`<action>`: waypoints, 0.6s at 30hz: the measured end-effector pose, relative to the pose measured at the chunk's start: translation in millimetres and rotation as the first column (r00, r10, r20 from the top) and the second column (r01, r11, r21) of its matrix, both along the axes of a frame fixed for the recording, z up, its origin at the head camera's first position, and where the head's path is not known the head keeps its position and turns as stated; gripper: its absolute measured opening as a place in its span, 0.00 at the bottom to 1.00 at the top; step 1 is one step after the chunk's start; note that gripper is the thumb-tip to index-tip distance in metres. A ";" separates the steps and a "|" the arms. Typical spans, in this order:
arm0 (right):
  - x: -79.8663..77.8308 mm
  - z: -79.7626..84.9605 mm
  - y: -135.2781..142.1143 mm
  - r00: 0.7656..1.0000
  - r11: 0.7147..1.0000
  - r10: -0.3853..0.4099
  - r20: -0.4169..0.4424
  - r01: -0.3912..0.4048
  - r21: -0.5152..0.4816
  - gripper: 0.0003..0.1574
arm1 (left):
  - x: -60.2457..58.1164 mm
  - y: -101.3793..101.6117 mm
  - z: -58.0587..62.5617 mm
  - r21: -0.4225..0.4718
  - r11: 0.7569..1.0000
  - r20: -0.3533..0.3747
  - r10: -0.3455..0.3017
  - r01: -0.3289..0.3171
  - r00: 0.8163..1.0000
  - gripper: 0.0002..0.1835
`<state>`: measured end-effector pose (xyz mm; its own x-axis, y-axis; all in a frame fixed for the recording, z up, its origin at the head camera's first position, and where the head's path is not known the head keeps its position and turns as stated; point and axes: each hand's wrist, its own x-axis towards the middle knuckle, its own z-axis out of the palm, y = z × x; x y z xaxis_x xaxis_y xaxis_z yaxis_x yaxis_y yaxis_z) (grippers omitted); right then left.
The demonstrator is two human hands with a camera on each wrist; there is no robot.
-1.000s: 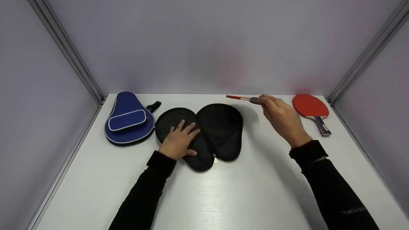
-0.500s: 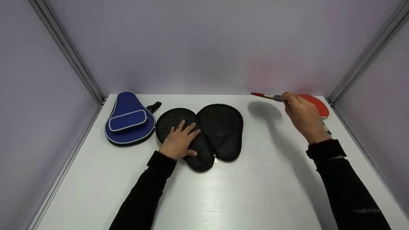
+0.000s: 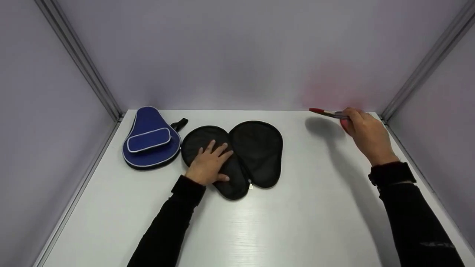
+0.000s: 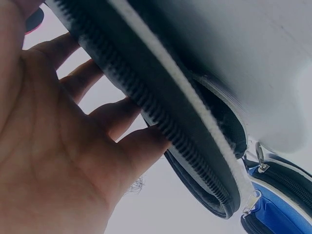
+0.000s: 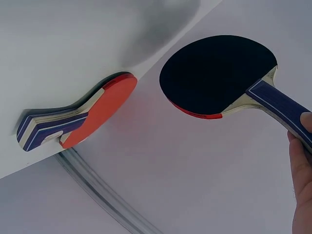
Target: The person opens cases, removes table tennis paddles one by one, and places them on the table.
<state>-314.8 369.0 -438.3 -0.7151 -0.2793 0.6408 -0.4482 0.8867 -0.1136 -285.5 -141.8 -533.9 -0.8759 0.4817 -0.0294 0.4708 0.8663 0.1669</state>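
Note:
A black zip-up paddle case (image 3: 261, 155) lies spread open in two halves at the middle of the table. My left hand (image 3: 206, 165) rests flat on its left half, fingers spread. In the left wrist view, the fingertips touch the case (image 4: 183, 129) near its zipper. My right hand (image 3: 371, 137) grips a table tennis paddle (image 3: 323, 112) by the handle and holds it above the table. The right wrist view shows the black face of that paddle (image 5: 214, 73). Below the hand lies a second paddle (image 3: 346, 127), mostly hidden in the head view; its red side (image 5: 105, 112) shows in the right wrist view.
To the left of the black case sits a blue paddle case (image 3: 152, 155) with white piping, a front pocket and a black strap (image 3: 180, 124). Pale walls (image 3: 237, 55) enclose the white table (image 3: 278, 230) at the back and on both sides.
My right hand has carried the paddle rightward, from near the black case to over the second paddle, which it now largely covers. The left hand and both cases have stayed in place.

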 end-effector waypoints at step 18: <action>-0.5 -14.3 4.7 1.000 0.999 -0.007 0.029 0.006 0.037 0.15 | -3.2 -2.6 -9.7 -0.007 1.000 -0.015 0.001 -0.001 1.000 0.54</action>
